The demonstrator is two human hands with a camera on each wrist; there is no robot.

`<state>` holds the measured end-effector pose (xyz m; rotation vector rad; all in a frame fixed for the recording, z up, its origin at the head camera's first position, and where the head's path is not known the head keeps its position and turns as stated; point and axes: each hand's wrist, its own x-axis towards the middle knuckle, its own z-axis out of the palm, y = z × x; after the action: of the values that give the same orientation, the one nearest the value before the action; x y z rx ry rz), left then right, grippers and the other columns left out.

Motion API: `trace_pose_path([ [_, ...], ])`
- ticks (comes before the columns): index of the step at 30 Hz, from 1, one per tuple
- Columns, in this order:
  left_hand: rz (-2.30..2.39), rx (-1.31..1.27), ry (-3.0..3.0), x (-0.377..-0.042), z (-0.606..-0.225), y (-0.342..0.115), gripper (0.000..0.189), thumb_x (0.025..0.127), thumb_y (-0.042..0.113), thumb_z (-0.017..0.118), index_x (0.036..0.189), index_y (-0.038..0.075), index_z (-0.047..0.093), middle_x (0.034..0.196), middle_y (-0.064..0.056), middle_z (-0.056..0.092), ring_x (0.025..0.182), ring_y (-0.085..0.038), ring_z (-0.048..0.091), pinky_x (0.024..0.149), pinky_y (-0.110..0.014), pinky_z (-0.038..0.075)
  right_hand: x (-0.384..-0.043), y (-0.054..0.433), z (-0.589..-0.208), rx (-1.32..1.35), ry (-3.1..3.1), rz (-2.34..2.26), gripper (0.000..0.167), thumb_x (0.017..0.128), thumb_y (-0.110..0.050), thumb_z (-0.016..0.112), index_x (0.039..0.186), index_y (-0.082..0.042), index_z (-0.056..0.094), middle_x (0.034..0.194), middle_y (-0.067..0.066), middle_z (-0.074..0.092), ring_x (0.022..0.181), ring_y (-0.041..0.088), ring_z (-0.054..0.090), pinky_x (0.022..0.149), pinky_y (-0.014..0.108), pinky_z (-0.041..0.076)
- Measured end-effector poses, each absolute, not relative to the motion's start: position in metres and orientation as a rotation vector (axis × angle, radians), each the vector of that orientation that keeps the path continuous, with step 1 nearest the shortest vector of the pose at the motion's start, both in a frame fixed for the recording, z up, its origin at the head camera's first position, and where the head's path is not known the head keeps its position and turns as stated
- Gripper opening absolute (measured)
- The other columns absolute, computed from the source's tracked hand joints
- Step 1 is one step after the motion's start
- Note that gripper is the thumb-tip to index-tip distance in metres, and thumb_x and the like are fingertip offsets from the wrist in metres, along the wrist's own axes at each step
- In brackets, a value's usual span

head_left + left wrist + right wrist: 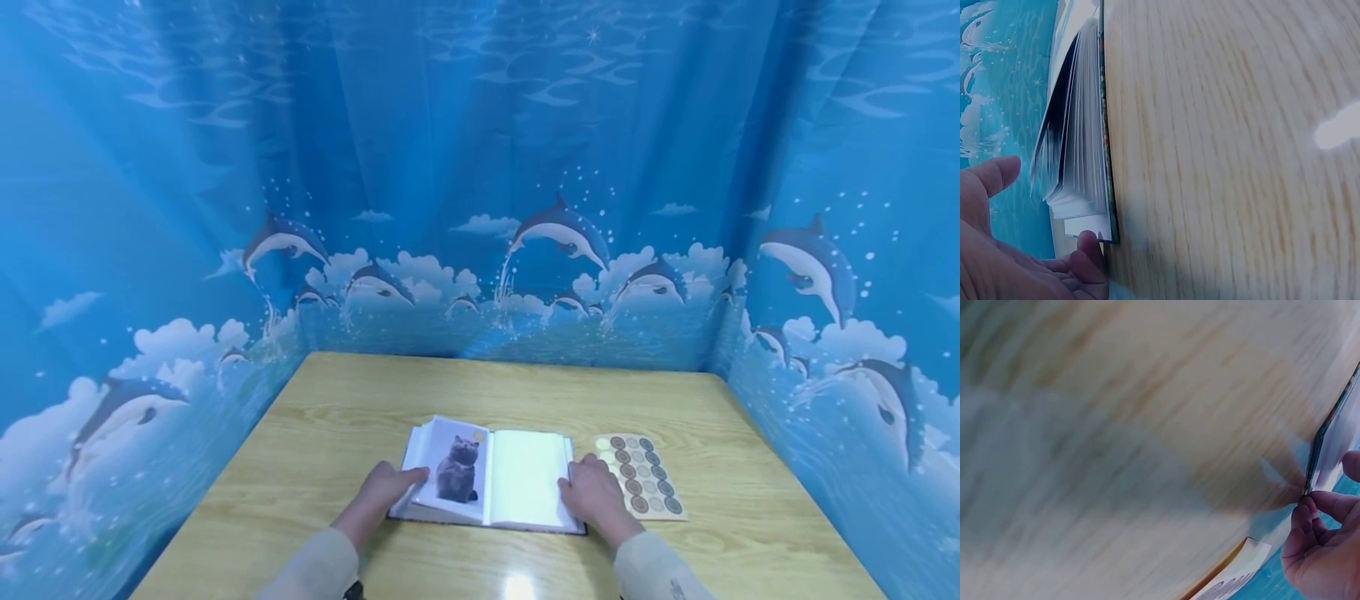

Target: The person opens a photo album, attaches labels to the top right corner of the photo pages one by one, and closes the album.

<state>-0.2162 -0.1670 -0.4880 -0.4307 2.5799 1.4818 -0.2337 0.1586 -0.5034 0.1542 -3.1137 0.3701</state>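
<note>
An open photo album (528,479) lies on the table; its left page carries a photo of a dark cat (457,471) and its right page looks blank white. At its left side is my left hand (390,485), thumb spread wide beside the raised pages (1079,125) and fingers touching the cover's corner. My right hand (592,487) holds the album's right edge, fingers at the cover (1317,450) and thumb over the page. Just right of that hand lies a sheet of round coin-like stickers (645,477), partly covered by the hand.
The wooden table (360,392) has a pale wood grain. Blue curtains (450,125) printed with dolphins and clouds enclose the back and both sides. A light reflection (519,586) shines near the front of the table.
</note>
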Motion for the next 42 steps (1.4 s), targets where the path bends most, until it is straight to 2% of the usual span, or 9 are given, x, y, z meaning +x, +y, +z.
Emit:
trace_pose_path([
  [11,1.537,-0.445,2.535,-0.219,-0.486,-0.170,0.087,0.088,0.031,0.068,0.134,-0.030,0.026,0.141,-0.047,0.030,0.132,-0.055,0.034,0.113,-0.056,0.030,-0.234,0.158,-0.507,0.147,-3.112,0.362,0.047,0.095,-0.026,0.060,0.125,0.011,0.059,0.109,0.024,0.056,0.097,0.035,0.055,0.085,0.051,0.050],
  [14,1.566,-0.471,2.506,-0.220,-0.487,-0.171,0.069,0.087,0.032,0.070,0.117,-0.025,0.044,0.102,-0.037,0.058,0.097,-0.041,0.060,0.092,-0.042,0.050,-0.234,0.158,-0.508,0.126,-3.129,0.346,0.048,0.096,-0.027,0.059,0.128,0.010,0.058,0.114,0.025,0.055,0.102,0.037,0.055,0.087,0.052,0.050],
  [16,1.581,-0.469,2.494,-0.220,-0.487,-0.170,0.061,0.086,0.032,0.071,0.107,-0.021,0.049,0.083,-0.023,0.057,0.077,-0.029,0.056,0.074,-0.034,0.049,-0.233,0.158,-0.510,0.124,-3.124,0.347,0.048,0.096,-0.027,0.059,0.128,0.009,0.058,0.115,0.026,0.055,0.103,0.038,0.055,0.088,0.053,0.049],
  [18,1.587,-0.461,2.495,-0.218,-0.487,-0.168,0.056,0.085,0.031,0.072,0.101,-0.019,0.051,0.076,-0.013,0.052,0.069,-0.022,0.049,0.067,-0.031,0.044,-0.232,0.158,-0.511,0.141,-3.111,0.343,0.048,0.096,-0.027,0.059,0.127,0.009,0.058,0.115,0.025,0.055,0.103,0.038,0.055,0.087,0.053,0.050],
  [21,1.564,-0.423,2.547,-0.215,-0.487,-0.165,0.064,0.085,0.028,0.072,0.112,-0.025,0.049,0.097,-0.026,0.058,0.088,-0.033,0.056,0.084,-0.041,0.051,-0.232,0.158,-0.513,0.160,-3.090,0.338,0.049,0.096,-0.028,0.059,0.129,0.008,0.058,0.118,0.025,0.055,0.106,0.039,0.054,0.088,0.054,0.049],
  [24,1.565,-0.407,2.585,-0.213,-0.487,-0.164,0.064,0.085,0.025,0.071,0.115,-0.026,0.047,0.108,-0.033,0.057,0.102,-0.042,0.056,0.097,-0.052,0.046,-0.231,0.161,-0.514,0.179,-3.073,0.344,0.050,0.097,-0.029,0.059,0.134,0.005,0.055,0.126,0.026,0.054,0.113,0.041,0.052,0.092,0.057,0.046],
  [31,1.595,-0.410,2.582,-0.212,-0.486,-0.165,0.060,0.084,0.022,0.072,0.111,-0.026,0.046,0.107,-0.035,0.056,0.104,-0.046,0.055,0.097,-0.056,0.045,-0.231,0.164,-0.513,0.249,-3.048,0.309,0.048,0.097,-0.028,0.058,0.139,-0.005,0.055,0.133,0.023,0.054,0.120,0.043,0.050,0.094,0.061,0.044],
  [37,1.528,-0.413,2.572,-0.217,-0.487,-0.166,0.076,0.087,0.027,0.068,0.126,-0.031,0.037,0.132,-0.047,0.041,0.126,-0.055,0.041,0.109,-0.057,0.035,-0.231,0.162,-0.511,0.246,-3.055,0.258,0.045,0.097,-0.028,0.057,0.137,-0.006,0.057,0.131,0.020,0.057,0.119,0.043,0.051,0.092,0.061,0.044],
  [42,1.533,-0.441,2.531,-0.220,-0.487,-0.167,0.081,0.088,0.028,0.067,0.130,-0.031,0.031,0.137,-0.047,0.035,0.130,-0.056,0.036,0.112,-0.056,0.032,-0.231,0.160,-0.512,0.229,-3.062,0.259,0.045,0.098,-0.027,0.056,0.138,-0.006,0.057,0.132,0.021,0.056,0.121,0.044,0.050,0.093,0.061,0.043],
])
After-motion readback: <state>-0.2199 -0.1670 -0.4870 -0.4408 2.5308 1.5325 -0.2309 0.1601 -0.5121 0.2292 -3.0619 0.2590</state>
